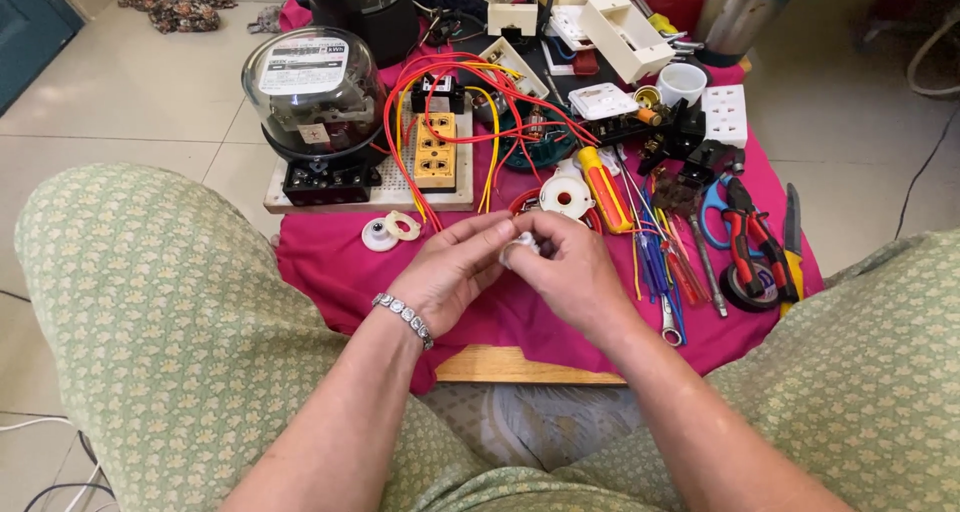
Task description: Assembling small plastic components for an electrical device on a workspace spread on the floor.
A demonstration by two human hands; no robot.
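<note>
Both hands are meeting over the front of the counter [520, 364], above its pink cloth [330, 262]. The left hand [450, 272] and the right hand [570, 272] are pinching one small white part [522, 244] between their fingertips — thumbs and forefingers are closing on it together, and it is sitting in the air just above the cloth. One metal bracelet [403, 318] is circling the left wrist.

Two small white round pieces [391, 231] are lying side by side just left of the hands. One glass-domed electric meter [315, 102] is standing on a pale board [300, 200] beside one orange socket block [437, 150], with red and yellow wires [470, 102] looping over it. One yellow-and-red screwdriver [603, 187] is lying near one white spool [566, 196]. To the right, one pair of red-handled pliers [752, 234] is resting by one roll of black tape [750, 288] — how many thin tools lie between them cannot be counted.
</note>
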